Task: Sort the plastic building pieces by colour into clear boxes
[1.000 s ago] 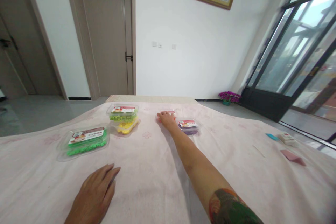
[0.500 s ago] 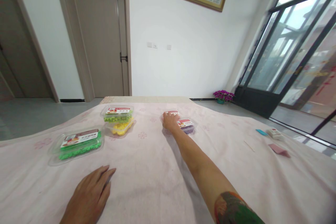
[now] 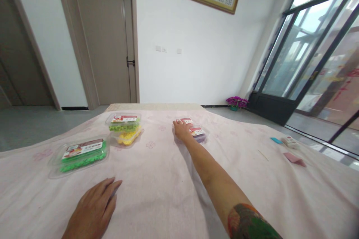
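Note:
My right hand (image 3: 181,130) reaches far forward, its fingers bent over a clear plastic box with a red and white label (image 3: 185,120). Against that box, nearer and to the right, lies another clear box with purple contents (image 3: 198,133), partly covered by my wrist. My left hand (image 3: 94,205) rests palm down on the cloth with fingers stretched out, holding nothing. Beyond it lies a labelled clear box of green pieces (image 3: 84,157). Farther back, a box of light green pieces (image 3: 125,122) sits stacked on a box of yellow pieces (image 3: 129,137).
A pale pink flowered cloth (image 3: 157,201) covers the table. On its right side lie a blue item (image 3: 276,140), a small whitish object (image 3: 290,142), a pink folded piece (image 3: 294,159) and a thin stick (image 3: 263,155). Purple flowers (image 3: 237,101) stand on the floor beyond.
The view has shifted slightly, so the scene sits a little farther left. Both hands keep nearly the same places, and the boxes show no clear movement on the cloth.

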A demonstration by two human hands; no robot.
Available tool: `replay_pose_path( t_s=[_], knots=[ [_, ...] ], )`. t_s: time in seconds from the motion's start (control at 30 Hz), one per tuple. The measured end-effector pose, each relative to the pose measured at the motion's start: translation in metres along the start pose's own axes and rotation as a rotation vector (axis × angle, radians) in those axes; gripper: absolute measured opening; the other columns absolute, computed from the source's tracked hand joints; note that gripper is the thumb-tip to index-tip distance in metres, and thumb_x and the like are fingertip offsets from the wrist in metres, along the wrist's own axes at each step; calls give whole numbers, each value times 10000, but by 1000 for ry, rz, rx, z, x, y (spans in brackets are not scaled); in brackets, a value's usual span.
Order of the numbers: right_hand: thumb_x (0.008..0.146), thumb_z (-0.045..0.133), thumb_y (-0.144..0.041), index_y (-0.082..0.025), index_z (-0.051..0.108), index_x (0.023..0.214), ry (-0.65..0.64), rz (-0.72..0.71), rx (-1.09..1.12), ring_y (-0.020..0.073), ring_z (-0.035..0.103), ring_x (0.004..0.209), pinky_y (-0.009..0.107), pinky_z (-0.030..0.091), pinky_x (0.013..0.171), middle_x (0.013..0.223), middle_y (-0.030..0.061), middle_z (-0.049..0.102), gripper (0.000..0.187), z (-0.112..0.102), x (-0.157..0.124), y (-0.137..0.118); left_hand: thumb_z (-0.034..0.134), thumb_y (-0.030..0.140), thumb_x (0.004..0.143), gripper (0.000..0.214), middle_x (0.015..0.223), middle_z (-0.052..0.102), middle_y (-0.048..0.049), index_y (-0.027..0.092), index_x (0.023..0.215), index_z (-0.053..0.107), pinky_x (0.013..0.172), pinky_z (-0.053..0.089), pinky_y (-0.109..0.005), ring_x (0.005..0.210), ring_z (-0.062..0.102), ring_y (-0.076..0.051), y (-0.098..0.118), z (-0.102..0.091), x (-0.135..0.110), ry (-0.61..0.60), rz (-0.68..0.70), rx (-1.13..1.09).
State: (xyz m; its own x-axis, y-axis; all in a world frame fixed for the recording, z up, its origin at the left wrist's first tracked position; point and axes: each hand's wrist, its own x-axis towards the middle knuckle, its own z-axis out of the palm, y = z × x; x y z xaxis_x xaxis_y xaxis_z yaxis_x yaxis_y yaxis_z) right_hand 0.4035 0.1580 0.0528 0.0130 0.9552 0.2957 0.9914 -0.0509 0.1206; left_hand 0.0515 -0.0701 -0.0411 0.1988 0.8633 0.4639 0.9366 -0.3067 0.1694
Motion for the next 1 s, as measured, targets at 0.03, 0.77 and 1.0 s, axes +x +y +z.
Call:
replay_pose_path(
  t_s=[0.03,0.77,1.0],
  knots=[
    [997,363,-213,-233,532,1334,-10,-2,25,372,542,1202,745,271,993,1304,192,582,377,-3,0,0,437,361,907,429,1297,682,-56,286,1224,716,1073,476,-450,1200,625,-241,1,-1,0,4,3,2],
    [1035,341,-213,-268,559,1248,142,-522,83,219,549,1123,329,501,845,1273,79,599,309,-78,-3,-149,469,252,903,406,1317,665,-79,267,1235,702,1085,458,-486,1230,603,-250,12,-12,1,-12,-39,-37],
    [1053,342,-282,-281,576,1294,132,-347,304,181,616,1066,273,472,870,1302,47,594,336,-65,-1,-88,458,250,914,412,1321,662,-83,261,1249,698,1091,452,-479,1226,603,-246,16,-17,2,-30,-46,-31]
  ],
)
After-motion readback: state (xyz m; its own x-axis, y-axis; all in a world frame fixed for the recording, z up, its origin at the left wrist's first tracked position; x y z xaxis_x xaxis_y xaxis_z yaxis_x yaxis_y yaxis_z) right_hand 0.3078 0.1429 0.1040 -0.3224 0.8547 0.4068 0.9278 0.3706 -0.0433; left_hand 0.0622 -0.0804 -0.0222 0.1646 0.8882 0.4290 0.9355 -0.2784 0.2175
